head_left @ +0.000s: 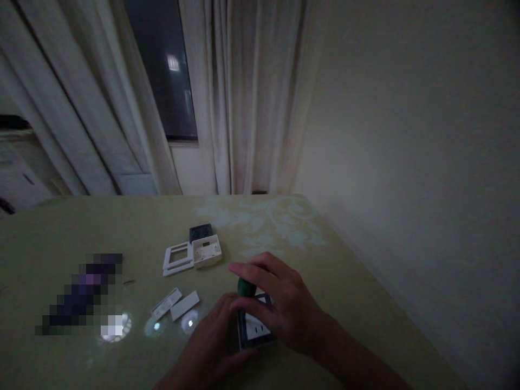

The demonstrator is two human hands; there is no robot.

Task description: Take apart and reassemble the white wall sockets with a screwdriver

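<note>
My left hand [219,341] grips the near left side of a wall socket [257,327], which has a white face with slots and a dark frame. Over the socket's far part, my right hand [284,303] is closed around the green handle [246,287] of a screwdriver. The handle stands roughly upright; its shaft and tip are hidden behind my fingers. Part of the socket's right side is covered by my right hand.
Beyond my hands lie a white frame [177,259], a white back box [207,251] and a dark square piece [200,232]. Two white strips [184,305] and a small thin piece [129,281] lie left. A pixelated dark object [81,292] is farther left. A wall [406,162] borders the table's right.
</note>
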